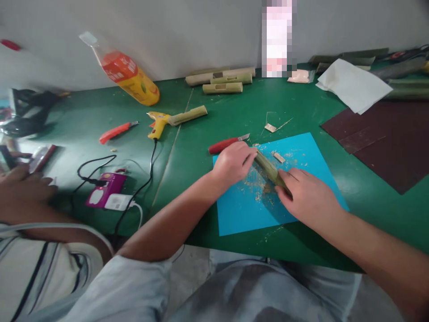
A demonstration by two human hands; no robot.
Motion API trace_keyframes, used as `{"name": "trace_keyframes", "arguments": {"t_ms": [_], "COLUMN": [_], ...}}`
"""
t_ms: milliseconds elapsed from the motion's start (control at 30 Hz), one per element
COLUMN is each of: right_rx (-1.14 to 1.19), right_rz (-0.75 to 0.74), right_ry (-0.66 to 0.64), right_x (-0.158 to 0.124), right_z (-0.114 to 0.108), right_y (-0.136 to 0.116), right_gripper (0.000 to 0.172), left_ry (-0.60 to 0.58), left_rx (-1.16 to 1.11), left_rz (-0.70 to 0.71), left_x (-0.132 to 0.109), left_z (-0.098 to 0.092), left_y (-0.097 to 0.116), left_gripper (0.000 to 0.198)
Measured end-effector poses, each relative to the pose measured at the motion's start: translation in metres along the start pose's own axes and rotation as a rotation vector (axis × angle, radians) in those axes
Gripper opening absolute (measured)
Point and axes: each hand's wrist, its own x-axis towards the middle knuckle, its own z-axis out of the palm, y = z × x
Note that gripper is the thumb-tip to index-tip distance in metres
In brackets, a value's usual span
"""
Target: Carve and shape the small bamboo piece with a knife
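Observation:
A green bamboo tube [267, 166] lies slantwise above a bright blue sheet [234, 219], held at both ends. My left hand [233, 163] is closed round its far end, fingertips partly hidden. At the near end, my right hand [303, 192] grips the tube with thumb and fingers. Pale shavings [259, 190] and a small bamboo chip [279, 157] are scattered on the sheet around it. Just beyond my left hand rests a red-handled knife [225, 145], its blade pointing right.
A yellow glue gun [159, 124], an orange cutter [115, 133] and a purple power strip [106, 190] with cords lie left. Behind are cut bamboo pieces [223, 88] and a drink bottle [129, 76]. Brown board [395, 147] lies right. Another person's hand [25, 190] is at far left.

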Motion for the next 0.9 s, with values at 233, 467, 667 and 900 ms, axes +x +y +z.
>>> {"name": "trace_keyframes", "arguments": {"t_ms": [233,467,667,900], "right_rx": [0.039,0.035,0.025,0.027], "right_rz": [0.039,0.026,0.037,0.078], "right_ry": [-0.019,0.016,-0.01,-0.09], "right_x": [0.0005,-0.0012,-0.001,0.0004], "right_z": [0.0017,0.0017,0.0017,0.0008], "right_y": [0.0025,0.0025,0.0013,0.0002], "right_gripper": [0.036,0.035,0.036,0.039], "left_ry": [-0.032,-0.064,-0.085,-0.061], "left_rx": [-0.05,-0.061,-0.042,-0.116], "left_rz": [-0.008,0.01,0.051,0.052], "left_x": [-0.0003,-0.0023,-0.0039,-0.0024], "left_z": [0.0013,0.0037,0.0052,0.0059], "left_y": [-0.0014,-0.0032,-0.0017,-0.0033], "left_gripper": [0.019,0.023,0.022,0.021]}}
